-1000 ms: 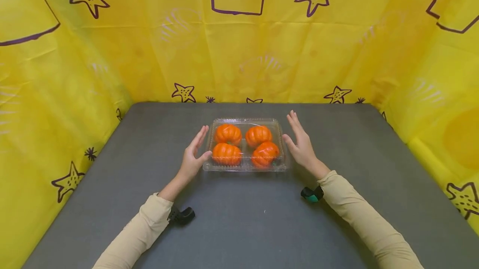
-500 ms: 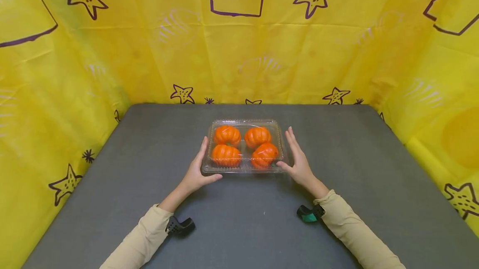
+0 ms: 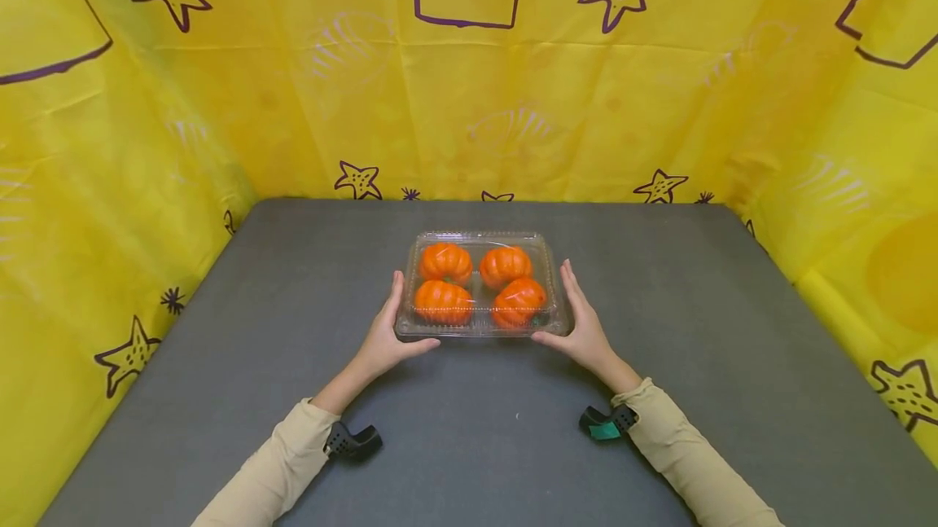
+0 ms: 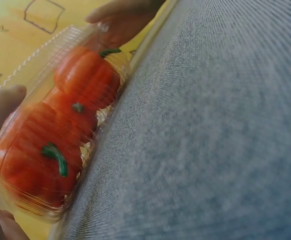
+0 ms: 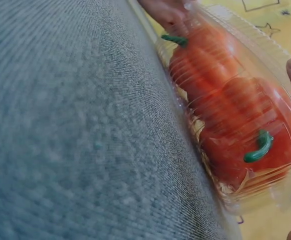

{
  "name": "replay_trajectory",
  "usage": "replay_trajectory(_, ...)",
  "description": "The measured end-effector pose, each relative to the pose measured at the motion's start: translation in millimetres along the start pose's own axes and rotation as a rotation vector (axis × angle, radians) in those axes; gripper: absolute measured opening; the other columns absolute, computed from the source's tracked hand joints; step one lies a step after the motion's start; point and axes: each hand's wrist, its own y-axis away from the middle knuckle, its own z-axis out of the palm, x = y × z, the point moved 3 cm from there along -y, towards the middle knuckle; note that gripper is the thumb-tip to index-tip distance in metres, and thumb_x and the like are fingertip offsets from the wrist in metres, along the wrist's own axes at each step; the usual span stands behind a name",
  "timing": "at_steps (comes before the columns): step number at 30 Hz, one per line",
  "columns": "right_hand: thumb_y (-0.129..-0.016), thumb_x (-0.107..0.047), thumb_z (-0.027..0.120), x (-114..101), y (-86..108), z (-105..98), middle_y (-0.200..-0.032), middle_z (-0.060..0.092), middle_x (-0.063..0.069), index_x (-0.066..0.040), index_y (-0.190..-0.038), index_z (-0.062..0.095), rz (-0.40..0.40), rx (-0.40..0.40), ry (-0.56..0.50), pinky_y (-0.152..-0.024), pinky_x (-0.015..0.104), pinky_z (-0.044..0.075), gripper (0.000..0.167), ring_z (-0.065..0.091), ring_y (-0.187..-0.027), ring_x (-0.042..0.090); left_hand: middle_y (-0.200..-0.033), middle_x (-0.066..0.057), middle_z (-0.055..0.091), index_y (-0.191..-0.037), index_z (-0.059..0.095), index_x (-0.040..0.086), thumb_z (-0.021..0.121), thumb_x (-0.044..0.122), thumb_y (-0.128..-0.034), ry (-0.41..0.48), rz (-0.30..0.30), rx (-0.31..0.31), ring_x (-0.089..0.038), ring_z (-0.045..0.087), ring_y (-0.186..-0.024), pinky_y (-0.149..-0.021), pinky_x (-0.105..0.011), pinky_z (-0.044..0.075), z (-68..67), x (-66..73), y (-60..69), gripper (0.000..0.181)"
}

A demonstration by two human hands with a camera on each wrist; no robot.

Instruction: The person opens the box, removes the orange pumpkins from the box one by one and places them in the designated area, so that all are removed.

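A clear hinged plastic box (image 3: 479, 331) with its lid down lies on the grey table. Several small orange pumpkins (image 3: 443, 303) sit inside it in two rows. Green stems (image 4: 55, 159) show through the plastic in both wrist views. At the box's left side is my left hand (image 3: 381, 344), its straight fingers along the side wall and its thumb reaching along the near edge. My right hand (image 3: 584, 335) mirrors it on the right, fingers straight beside the box, thumb stretched toward the front edge. Both hands appear to touch the box; neither is curled round it.
The grey tabletop (image 3: 476, 445) extends around the box on all sides. Yellow cloth (image 3: 469, 120) with drawn starfish hangs behind and along both sides. A black wrist mount (image 3: 355, 441) sits under the left forearm, another mount (image 3: 607, 423) with green under the right.
Both hands have come nearer to the box and closer to me, from hovering beside it to lying along its sides. The thumbs now lie at the front edge. The box has hardly moved.
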Motion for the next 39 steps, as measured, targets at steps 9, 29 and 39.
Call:
replay_trajectory(9, -0.061, 0.008, 0.074, 3.1, 1.3, 3.4, -0.14, 0.015, 0.03, 0.015, -0.134, 0.022, 0.026, -0.027, 0.01, -0.097, 0.059, 0.016, 0.09, 0.016, -0.128, 0.041, -0.142, -0.024, 0.016, -0.137, 0.014, -0.012, 0.075, -0.002, -0.0679, 0.027, -0.004, 0.018, -0.031, 0.021, -0.128, -0.102, -0.041, 0.019, -0.5, -5.5, -1.0, 0.093)
replay_trajectory(29, -0.058, 0.019, 0.073, 17.9, 3.7, 1.2, -0.139, 0.016, 0.032, 0.018, -0.13, 0.026, 0.014, -0.014, -0.213, -0.1, 0.016, 0.019, 0.087, 0.015, -0.128, 0.041, -0.136, -0.031, 0.022, -0.129, 0.024, -0.021, 0.064, -0.021, -0.0683, 0.228, 0.077, 0.022, -0.04, 0.026, -0.123, -0.094, -0.016, 0.028, 2.0, -11.5, 0.5, 0.072)
replay_trajectory(39, -0.06, 0.022, 0.071, 22.0, 1.7, -1.5, -0.141, 0.012, 0.03, 0.018, -0.131, 0.022, 0.05, -0.045, -0.302, -0.1, 0.016, 0.02, 0.086, 0.012, -0.129, 0.037, -0.133, -0.034, 0.024, -0.128, 0.024, -0.023, 0.059, -0.022, -0.0717, 0.191, 0.158, -0.048, -0.044, 0.026, -0.121, -0.096, -0.018, 0.027, -4.0, -11.1, -0.7, 0.066)
